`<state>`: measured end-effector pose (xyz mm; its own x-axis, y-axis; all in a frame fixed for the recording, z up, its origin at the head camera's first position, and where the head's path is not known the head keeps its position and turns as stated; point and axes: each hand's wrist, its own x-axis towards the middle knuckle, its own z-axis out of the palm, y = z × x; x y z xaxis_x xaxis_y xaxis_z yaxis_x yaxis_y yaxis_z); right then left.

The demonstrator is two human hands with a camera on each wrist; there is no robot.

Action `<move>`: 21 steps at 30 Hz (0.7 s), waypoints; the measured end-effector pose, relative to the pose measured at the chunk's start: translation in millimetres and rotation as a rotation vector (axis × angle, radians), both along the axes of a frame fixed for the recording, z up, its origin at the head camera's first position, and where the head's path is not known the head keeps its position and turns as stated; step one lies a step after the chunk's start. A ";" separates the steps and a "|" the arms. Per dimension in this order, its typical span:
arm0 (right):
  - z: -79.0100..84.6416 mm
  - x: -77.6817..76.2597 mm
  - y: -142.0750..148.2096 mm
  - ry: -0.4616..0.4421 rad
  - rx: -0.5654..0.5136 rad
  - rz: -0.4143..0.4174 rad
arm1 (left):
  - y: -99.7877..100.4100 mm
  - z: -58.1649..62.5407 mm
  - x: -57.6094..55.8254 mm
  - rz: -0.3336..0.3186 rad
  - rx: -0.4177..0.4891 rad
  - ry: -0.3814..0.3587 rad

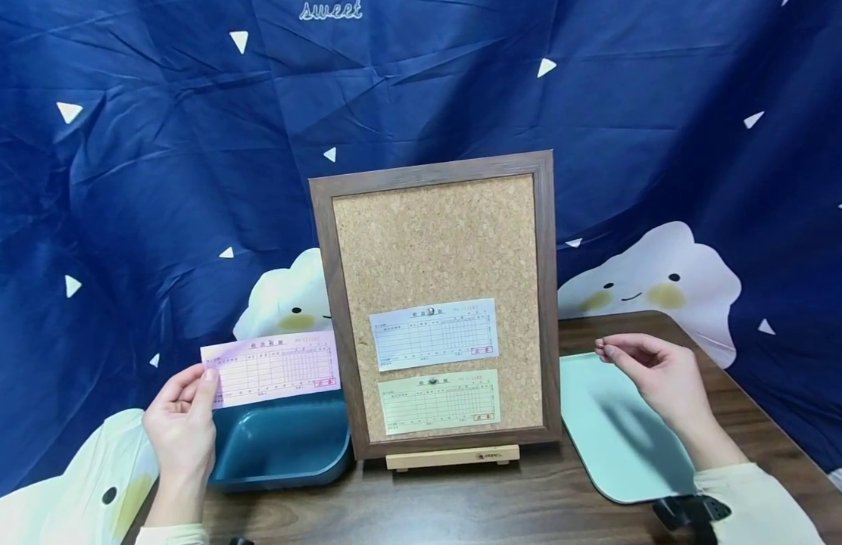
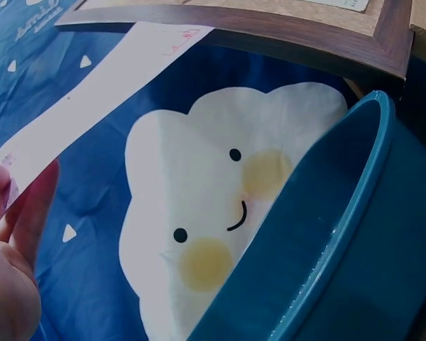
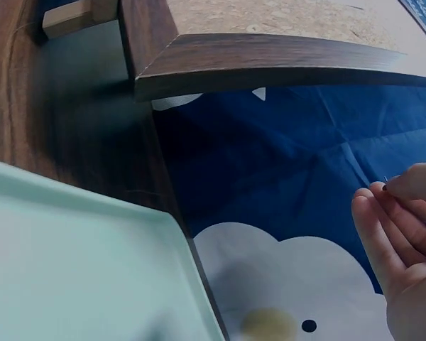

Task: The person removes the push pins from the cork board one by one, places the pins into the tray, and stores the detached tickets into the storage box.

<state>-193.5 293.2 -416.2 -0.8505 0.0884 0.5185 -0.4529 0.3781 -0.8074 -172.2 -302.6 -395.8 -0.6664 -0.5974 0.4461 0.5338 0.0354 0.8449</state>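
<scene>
My left hand [image 1: 182, 424] pinches a pink receipt slip [image 1: 278, 367] at its left end, above a dark teal bin [image 1: 285, 439]. The slip's far end reaches the left side of a wood-framed corkboard [image 1: 435, 242]. On the board's lower part a white receipt slip [image 1: 435, 333] is fixed above a pale green one [image 1: 440, 403], each with a round tack head at its top. Over a mint tray [image 1: 625, 446], my right hand [image 1: 659, 378] pinches a tiny thumbtack [image 3: 385, 187] between thumb and fingertips. Its thin point shows in the right wrist view; the fingers cover most of the rest.
The corkboard leans on a small wooden stand [image 1: 455, 457] on the brown table [image 1: 407, 507]. A blue cloth [image 1: 428, 83] with white triangles and clouds hangs behind. The bin stands left of the board, the tray right of it.
</scene>
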 end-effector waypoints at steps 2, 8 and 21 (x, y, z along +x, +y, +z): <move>-2.9 0.5 1.1 -0.002 0.010 -0.003 | -1.3 -1.7 -0.1 0.001 0.006 -0.013; -11.2 1.4 3.4 -0.018 0.034 0.001 | -4.1 -6.4 0.9 0.010 0.009 -0.043; -23.3 3.8 10.7 -0.066 0.054 -0.007 | -11.9 -19.5 7.2 0.043 -0.050 -0.117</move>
<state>-189.7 303.8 -439.6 -0.8824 0.0678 0.4655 -0.3966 0.4249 -0.8137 -165.0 -314.5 -415.3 -0.6899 -0.6055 0.3969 0.4289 0.0998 0.8978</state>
